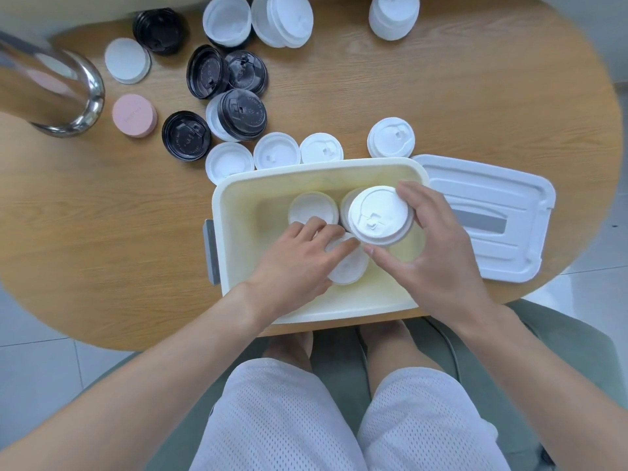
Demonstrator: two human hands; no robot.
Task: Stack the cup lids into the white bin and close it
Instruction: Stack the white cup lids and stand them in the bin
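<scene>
A rounded wooden table (pixel 475 107) carries everything. At its left edge stands a shiny metal cylinder (pixel 51 86), like a post or a big flask; which one, I cannot tell. Just beside it, toward the middle, lies a small pink round container (pixel 133 115). Below the near edge a grey-green chair seat (pixel 336 362) shows, on a pale tiled floor (pixel 34 368).

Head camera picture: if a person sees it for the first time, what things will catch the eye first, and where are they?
First, the two hands inside the white bin at the table's near edge: the right hand grips a stack of white lids, and the left hand rests on another lid. Next, the black lids scattered at the far left, and the bin's cover lying to the right.
</scene>
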